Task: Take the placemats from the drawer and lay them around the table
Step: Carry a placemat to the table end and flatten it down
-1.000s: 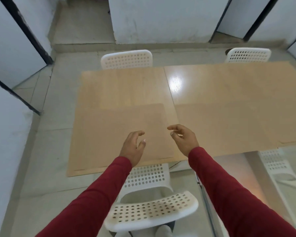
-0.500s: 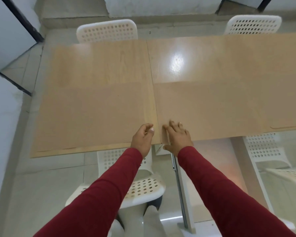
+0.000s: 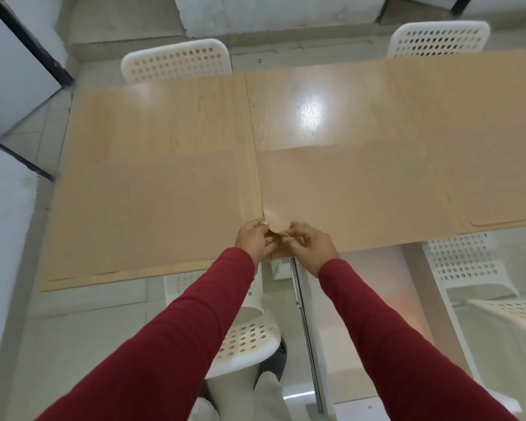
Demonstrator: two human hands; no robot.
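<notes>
A tan placemat (image 3: 356,189) lies on the near right half of the light wooden table (image 3: 170,117). Its near-left corner is curled up off the table. My left hand (image 3: 253,242) and my right hand (image 3: 310,249) both pinch that lifted corner at the table's near edge, by the seam between the two tabletops. A second tan placemat (image 3: 146,214) lies flat on the near left half. The rounded corner of a third placemat (image 3: 498,220) shows at the right edge. No drawer is in view.
White perforated chairs stand around the table: two at the far side (image 3: 176,63) (image 3: 438,38), one below my arms (image 3: 245,338), and one at the near right (image 3: 465,262). Pale walls with black frames close in on the left (image 3: 16,71).
My hands came together at the table's near edge and took hold of the right placemat's corner, which now curls upward. The camera has tipped down over the table.
</notes>
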